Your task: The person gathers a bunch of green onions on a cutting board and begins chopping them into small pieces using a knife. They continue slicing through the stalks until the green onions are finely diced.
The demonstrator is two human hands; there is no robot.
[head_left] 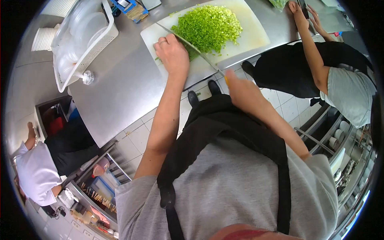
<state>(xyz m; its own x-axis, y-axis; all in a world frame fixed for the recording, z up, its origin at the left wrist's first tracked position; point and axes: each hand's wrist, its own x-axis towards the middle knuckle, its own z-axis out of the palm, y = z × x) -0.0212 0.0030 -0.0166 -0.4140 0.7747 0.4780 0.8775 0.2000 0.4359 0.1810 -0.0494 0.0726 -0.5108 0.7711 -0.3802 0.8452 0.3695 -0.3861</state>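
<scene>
A white cutting board lies on the steel counter with a large heap of finely chopped spring onions on it. My right hand grips the yellow handle of a kitchen knife, its blade slanting across the board along the near side of the heap. Close against the blade, my left hand has its fingers curled down on spring onion stalks; only a bit of green shows beside the hand. How many stalks lie under it is hidden.
Left on the counter stands a white plastic basket of clear lids, beside stacked white bowls. A blue box sits behind the board. At right, a co-worker holds a phone; another person is at left.
</scene>
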